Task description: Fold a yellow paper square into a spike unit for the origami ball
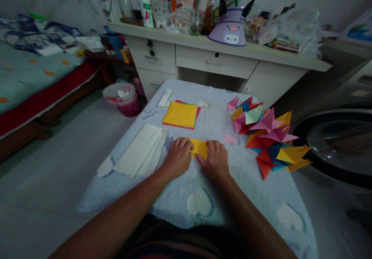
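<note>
A yellow sheet of origami paper (200, 149), folded into a narrow rectangle, lies on the cloth-covered table between my hands. My left hand (179, 155) grips its left end, fingers curled and pressed down. At the right end, my right hand (216, 159) holds it with the fingers bent over the edge and the thumb along the near side. Just beyond is a stack of square paper (180, 114), yellow on top with red and other colours showing at the edges. To the right sits a pile of folded paper cranes (269, 135) in several colours.
Left of my hands lies a folded white paper sheet (139, 150), with a small white box (165, 98) farther back. Behind the table stands a white desk (203, 53) bearing a purple visor (229, 28). A pink bin (128, 106) is at left, a washing machine (337, 142) at right.
</note>
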